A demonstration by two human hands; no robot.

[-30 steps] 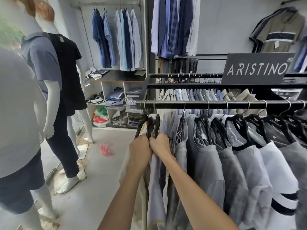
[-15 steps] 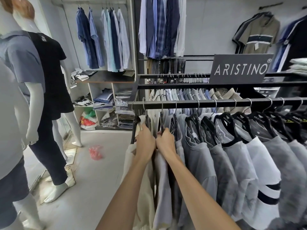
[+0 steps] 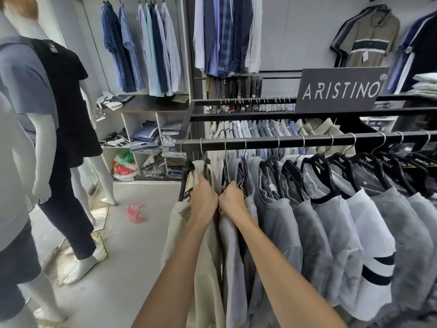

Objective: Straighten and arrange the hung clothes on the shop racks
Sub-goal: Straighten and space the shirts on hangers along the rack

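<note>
Spacing step, I reckon, left end of rail (image 3: 260,141). My left hand (image 3: 203,200) curled round cream shirt (image 3: 209,280) at shoulder. Right hand (image 3: 233,201) clamped on grey shirt (image 3: 233,268) beside it, probably at neck; fingertips hidden. Next: part them, slide hooks (image 3: 201,147) evenly along rail.

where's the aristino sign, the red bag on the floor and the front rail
aristino sign (image 3: 340,90), head view, on its lettering
red bag (image 3: 134,212), head view, middle of the crumpled plastic
front rail (image 3: 290,140), head view, bare bar between two hooks
</note>
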